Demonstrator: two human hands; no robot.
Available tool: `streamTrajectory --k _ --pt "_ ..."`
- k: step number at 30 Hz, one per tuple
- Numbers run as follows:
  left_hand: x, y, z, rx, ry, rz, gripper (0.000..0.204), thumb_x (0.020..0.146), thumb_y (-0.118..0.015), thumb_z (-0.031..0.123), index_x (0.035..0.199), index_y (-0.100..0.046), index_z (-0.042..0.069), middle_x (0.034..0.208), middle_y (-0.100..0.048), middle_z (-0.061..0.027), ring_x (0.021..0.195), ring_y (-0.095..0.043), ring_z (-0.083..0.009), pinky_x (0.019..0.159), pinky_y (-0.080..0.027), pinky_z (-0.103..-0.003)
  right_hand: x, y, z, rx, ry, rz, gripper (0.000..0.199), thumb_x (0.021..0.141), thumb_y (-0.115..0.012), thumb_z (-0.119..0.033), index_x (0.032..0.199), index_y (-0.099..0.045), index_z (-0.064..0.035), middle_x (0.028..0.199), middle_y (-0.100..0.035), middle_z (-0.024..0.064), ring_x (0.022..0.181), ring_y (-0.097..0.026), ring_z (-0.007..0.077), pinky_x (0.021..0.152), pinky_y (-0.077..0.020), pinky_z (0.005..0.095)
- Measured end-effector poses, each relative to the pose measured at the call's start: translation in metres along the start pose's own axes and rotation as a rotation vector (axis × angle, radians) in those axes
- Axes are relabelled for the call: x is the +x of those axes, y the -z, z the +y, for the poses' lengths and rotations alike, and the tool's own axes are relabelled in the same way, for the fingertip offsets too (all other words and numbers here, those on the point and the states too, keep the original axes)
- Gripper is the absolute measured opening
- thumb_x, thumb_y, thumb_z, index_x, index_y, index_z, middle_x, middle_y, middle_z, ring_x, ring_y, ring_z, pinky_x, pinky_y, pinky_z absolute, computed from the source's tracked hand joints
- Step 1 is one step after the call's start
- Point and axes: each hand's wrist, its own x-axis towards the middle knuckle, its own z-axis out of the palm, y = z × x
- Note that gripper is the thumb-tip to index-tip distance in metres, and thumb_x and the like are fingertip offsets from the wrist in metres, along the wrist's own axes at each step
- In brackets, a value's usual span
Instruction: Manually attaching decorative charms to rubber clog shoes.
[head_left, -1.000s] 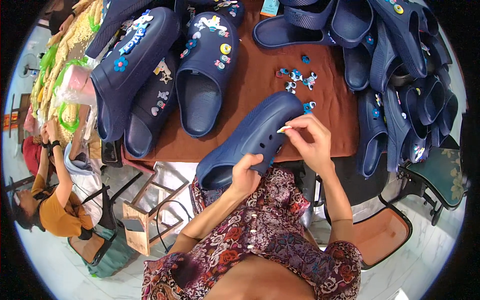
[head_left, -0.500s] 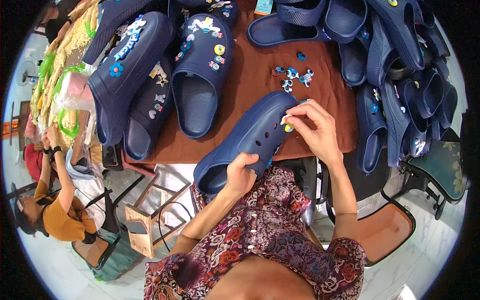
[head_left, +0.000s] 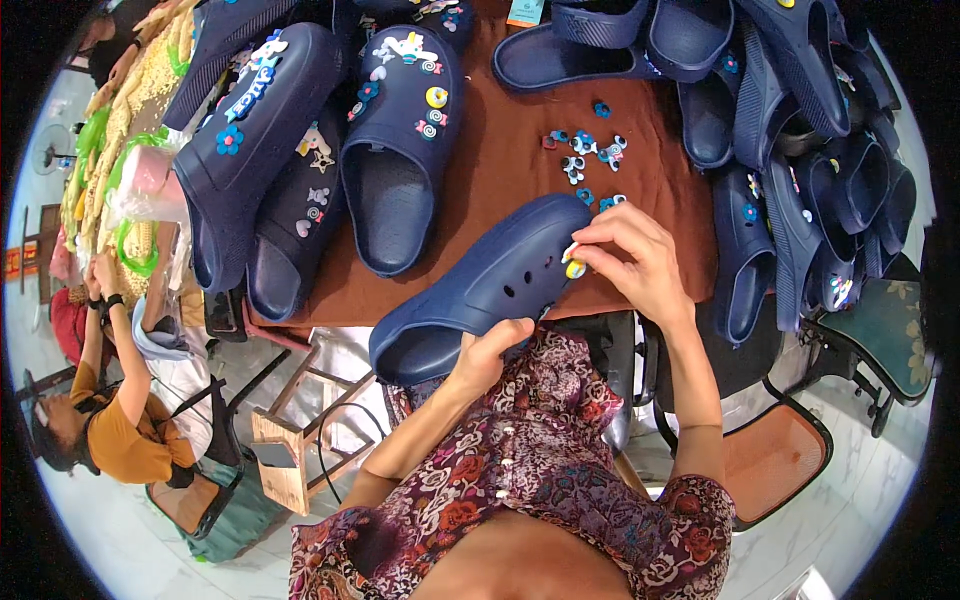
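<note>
A navy clog [head_left: 480,265] with a row of holes lies tilted over the near table edge, its toe pointing away to the right. Gripping the clog's side near its opening is my left hand [head_left: 487,355], thumb on top and the other fingers hidden beneath. My right hand [head_left: 632,258] pinches a small white and yellow shoe charm [head_left: 574,266] between thumb and fingertips, close by the toe holes. Just beyond the toe, loose blue, white and black charms [head_left: 583,150] are scattered on the brown cloth [head_left: 490,170].
Charm-covered navy clogs [head_left: 395,150] stand at the left of the table. More navy clogs [head_left: 795,150] are piled at the right. A wooden stool [head_left: 285,450] and office chairs [head_left: 765,465] stand below. At far left, a person in an orange top [head_left: 130,430] works.
The clog has shifted slightly left and turned, so its side holes now face up more. My right hand has moved down a little, with the charm still pinched.
</note>
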Motion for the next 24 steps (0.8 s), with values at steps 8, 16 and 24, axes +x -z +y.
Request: streamTrajectory --k 8,16,24 --pt "-0.015 0.000 -0.012 0.373 -0.111 0.040 0.032 0.081 -0.063 0.007 0.112 -0.059 -0.001 0.100 -0.060 -0.0049 0.092 -0.056 -0.0157 0.082 -0.046 -0.031 -0.008 0.003 0.000 0.102 -0.139 -0.070 0.016 0.076 -0.073 0.000 0.090 -0.068 -0.0026 0.086 -0.065 0.0075 0.082 -0.063 0.0198 0.073 -0.0490 0.0307" --pt "-0.011 0.005 -0.023 0.759 -0.467 -0.011 0.024 0.080 -0.060 0.010 0.101 -0.058 -0.001 0.086 -0.057 -0.0088 0.078 -0.055 -0.0225 0.071 -0.047 -0.037 -0.008 0.006 0.008 0.120 -0.095 -0.109 0.014 0.074 -0.075 -0.003 0.084 -0.065 -0.0028 0.082 -0.064 0.0054 0.078 -0.061 0.0170 0.072 -0.0469 0.0297" --pt "-0.012 0.015 -0.025 0.688 -0.324 -0.094 0.036 0.079 -0.061 0.010 0.112 -0.055 -0.002 0.098 -0.058 -0.0096 0.087 -0.055 -0.0220 0.079 -0.046 -0.034 -0.007 0.001 0.008 0.188 -0.202 -0.060 0.021 0.073 -0.078 -0.008 0.088 -0.064 -0.0040 0.082 -0.059 0.0026 0.079 -0.057 0.0130 0.072 -0.0443 0.0279"
